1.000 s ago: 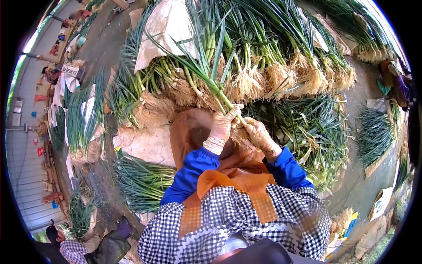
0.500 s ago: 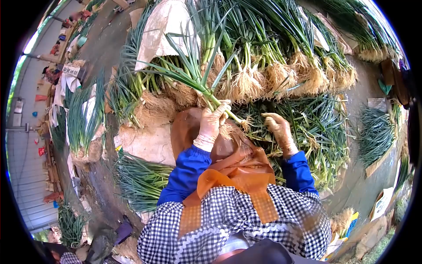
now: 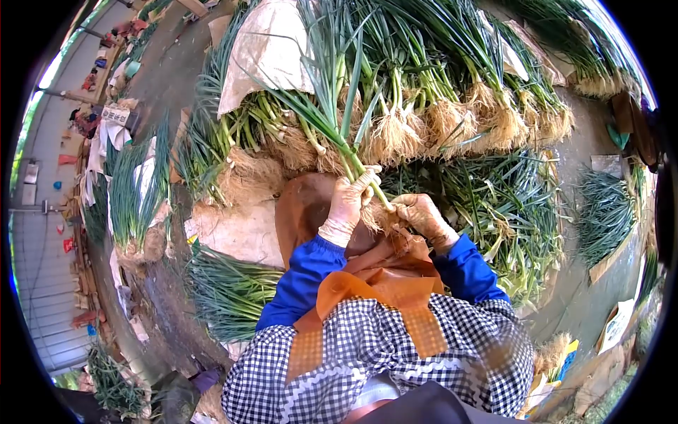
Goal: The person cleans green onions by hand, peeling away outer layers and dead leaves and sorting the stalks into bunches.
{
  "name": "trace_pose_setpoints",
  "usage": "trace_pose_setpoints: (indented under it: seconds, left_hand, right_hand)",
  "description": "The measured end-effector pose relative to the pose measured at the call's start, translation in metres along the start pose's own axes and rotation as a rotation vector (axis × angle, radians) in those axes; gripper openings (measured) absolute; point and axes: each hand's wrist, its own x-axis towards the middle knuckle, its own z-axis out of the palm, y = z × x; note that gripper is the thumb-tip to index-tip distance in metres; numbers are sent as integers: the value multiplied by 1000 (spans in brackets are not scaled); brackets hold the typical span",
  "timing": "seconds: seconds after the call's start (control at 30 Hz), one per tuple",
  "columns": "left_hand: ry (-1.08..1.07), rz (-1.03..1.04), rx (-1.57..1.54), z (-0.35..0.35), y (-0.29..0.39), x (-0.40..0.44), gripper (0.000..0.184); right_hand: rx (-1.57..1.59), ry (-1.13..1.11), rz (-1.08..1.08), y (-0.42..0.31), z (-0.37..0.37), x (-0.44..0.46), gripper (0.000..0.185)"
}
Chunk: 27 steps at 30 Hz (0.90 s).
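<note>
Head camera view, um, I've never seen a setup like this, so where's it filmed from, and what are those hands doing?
There's no machine: these are a person's own hands, seen by one head-worn camera looking forward and down. The left hand grips a few green onions, leaves pointing away; the right hand is at a root end, though whether it pinches is hard to tell. Ahead lie rooted green onion bundles, with a pale sheet over some. A leafy green heap lies to the right.
</note>
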Motion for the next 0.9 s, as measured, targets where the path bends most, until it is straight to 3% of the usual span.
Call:
trace_pose_setpoints:
  seconds: [0.13,0.2,0.27,0.33,0.43,0.5,0.53,0.6,0.67,0.73,0.87,0.9]
  left_hand:
    - [1,31,-39,-4,-1,1,24]
    - [2,38,-33,-5,0,0,23]
    - [53,24,-47,-1,2,0,23]
    - [48,18,-62,2,-2,2,22]
    - [45,57,-58,5,-6,-1,21]
    - [49,63,-26,3,-4,-2,22]
    - [48,68,7,3,-3,-2,24]
    - [54,67,-25,-1,-6,3,23]
    - [141,44,-98,-1,-7,4,16]
    - [151,37,-118,3,-9,4,14]
    - [213,45,-106,2,-14,7,12]
    - [234,41,-94,-1,-16,7,11]
  right_hand:
    - [-107,321,-28,2,-16,1,21]
    - [-267,324,-99,-6,-10,-7,17]
    - [-538,210,-351,-23,10,-15,17]
    - [-853,240,-491,-19,13,-6,14]
    - [-779,184,-420,-12,11,0,11]
    - [-484,165,-82,-16,19,-2,14]
    - [-483,164,-80,-12,17,-3,14]
    - [-659,262,-432,-5,9,-2,12]
    - [-515,220,-402,-9,12,-8,14]
    - [-771,185,-643,-13,15,-7,19]
    - [-841,252,-631,1,27,2,17]
    - [-824,279,-714,9,29,8,12]
